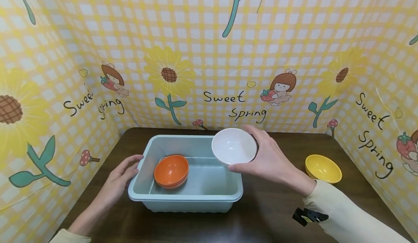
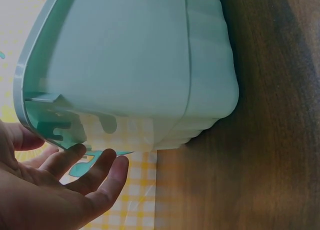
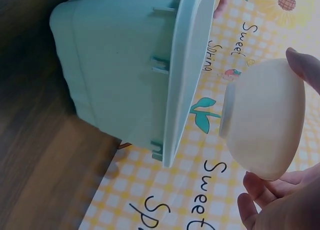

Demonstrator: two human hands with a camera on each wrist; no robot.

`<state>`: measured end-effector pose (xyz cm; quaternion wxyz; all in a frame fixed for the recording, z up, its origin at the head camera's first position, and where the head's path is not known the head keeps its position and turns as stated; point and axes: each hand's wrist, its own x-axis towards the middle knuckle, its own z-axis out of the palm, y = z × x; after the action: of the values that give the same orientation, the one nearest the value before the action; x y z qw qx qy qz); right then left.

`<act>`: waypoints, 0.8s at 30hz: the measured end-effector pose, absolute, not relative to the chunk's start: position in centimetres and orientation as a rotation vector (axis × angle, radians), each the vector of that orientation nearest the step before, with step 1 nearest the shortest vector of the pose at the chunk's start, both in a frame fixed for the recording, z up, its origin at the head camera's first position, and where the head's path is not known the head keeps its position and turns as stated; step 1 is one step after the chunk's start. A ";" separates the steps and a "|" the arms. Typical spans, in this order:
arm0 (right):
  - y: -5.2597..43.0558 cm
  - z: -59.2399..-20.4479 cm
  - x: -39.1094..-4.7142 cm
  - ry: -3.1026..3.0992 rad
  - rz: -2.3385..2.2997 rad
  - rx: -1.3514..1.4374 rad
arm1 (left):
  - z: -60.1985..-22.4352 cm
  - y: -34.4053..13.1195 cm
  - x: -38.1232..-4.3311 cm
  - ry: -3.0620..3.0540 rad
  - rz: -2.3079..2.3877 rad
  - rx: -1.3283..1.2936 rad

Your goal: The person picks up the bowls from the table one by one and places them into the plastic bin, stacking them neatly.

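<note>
My right hand (image 1: 272, 156) grips a white bowl (image 1: 233, 145) by its side, thumb at the near edge and fingers at the far side. The bowl is held above the right end of a pale blue-green plastic bin (image 1: 209, 197); its foot shows in the right wrist view. Inside the bin, toward the left, sits a small nested stack of orange bowls (image 1: 171, 170). At the bin's left end, my left hand (image 1: 115, 181) has its fingertips right at the rim, fingers loosely bent. In the left wrist view, the lower fingers (image 2: 92, 175) are beside the bin's outer wall.
A yellow bowl (image 1: 323, 168) stands on the dark wooden table (image 1: 271, 214), to the right beyond my right forearm. Yellow checked cloth (image 1: 209, 54) with printed flowers and lettering walls in the table at the back and sides. A black clip-like device (image 1: 308, 217) is on my right sleeve.
</note>
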<state>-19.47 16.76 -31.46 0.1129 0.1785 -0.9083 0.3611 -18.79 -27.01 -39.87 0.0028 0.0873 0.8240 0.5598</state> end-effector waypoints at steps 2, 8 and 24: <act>16.4 -31.2 -19.7 -2.668 1.067 0.533 | -39.9 -27.0 -18.8 2.573 1.764 0.278; 15.4 -30.4 -20.5 -2.668 1.082 0.570 | -39.9 -27.1 -18.7 2.539 1.798 0.294; 12.7 -28.7 -21.8 -2.685 1.063 0.665 | -39.6 -27.0 -18.7 2.575 1.733 0.258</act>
<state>-21.84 12.74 -28.69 0.0889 0.2235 -0.9025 0.3571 -18.74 -26.95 -39.60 0.0132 0.0829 0.8267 0.5564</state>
